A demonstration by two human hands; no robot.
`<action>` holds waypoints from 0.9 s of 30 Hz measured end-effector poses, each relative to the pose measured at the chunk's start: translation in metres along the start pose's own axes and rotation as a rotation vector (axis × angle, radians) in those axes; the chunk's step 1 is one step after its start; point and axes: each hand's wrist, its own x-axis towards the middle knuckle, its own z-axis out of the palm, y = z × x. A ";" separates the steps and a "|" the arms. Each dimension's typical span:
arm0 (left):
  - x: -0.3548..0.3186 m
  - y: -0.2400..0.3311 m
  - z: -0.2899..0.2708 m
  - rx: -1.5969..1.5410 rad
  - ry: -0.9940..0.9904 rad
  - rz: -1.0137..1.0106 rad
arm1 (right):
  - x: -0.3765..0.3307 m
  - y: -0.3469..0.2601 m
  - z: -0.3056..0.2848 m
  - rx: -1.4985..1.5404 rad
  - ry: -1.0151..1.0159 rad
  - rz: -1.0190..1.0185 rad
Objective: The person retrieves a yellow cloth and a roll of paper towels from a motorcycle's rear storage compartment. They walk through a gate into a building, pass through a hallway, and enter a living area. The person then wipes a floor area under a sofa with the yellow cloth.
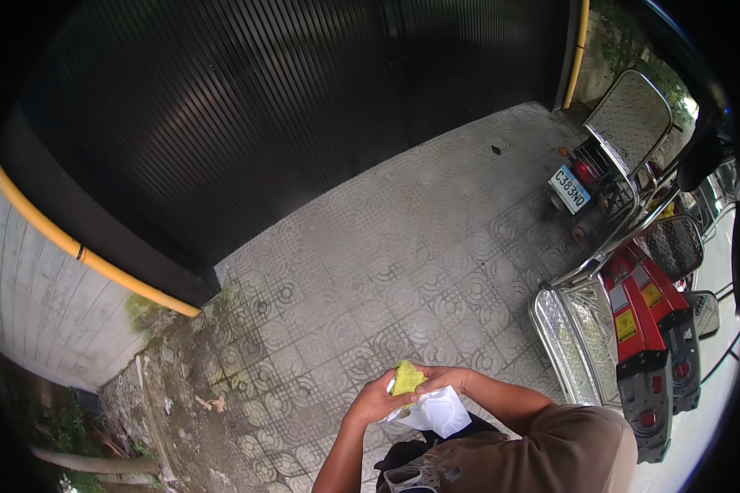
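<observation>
In front of my body both hands are together around a small yellow cloth-like piece (406, 378) with a soft, uneven surface. My left hand (376, 400) is closed on its lower left side. From the other side my right hand (443, 378) pinches toward it, thumb near its edge. A crumpled white sheet or bag (441, 411) hangs below my right hand and reaches under my left fingers. Whether it is paper, plastic or cloth I cannot tell.
Patterned paving (370, 287) stretches ahead to a black ribbed gate (304, 107). At right stands a motorcycle with a metal sidecar (580, 337) and red-and-black rear parts (645, 320). Yellow pipes (99, 264) edge the gate. A dirt strip with debris (210, 404) lies at left.
</observation>
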 end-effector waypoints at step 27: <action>0.839 0.306 -0.420 -0.369 0.145 0.210 | 0.043 -0.610 -0.312 0.570 1.000 -1.188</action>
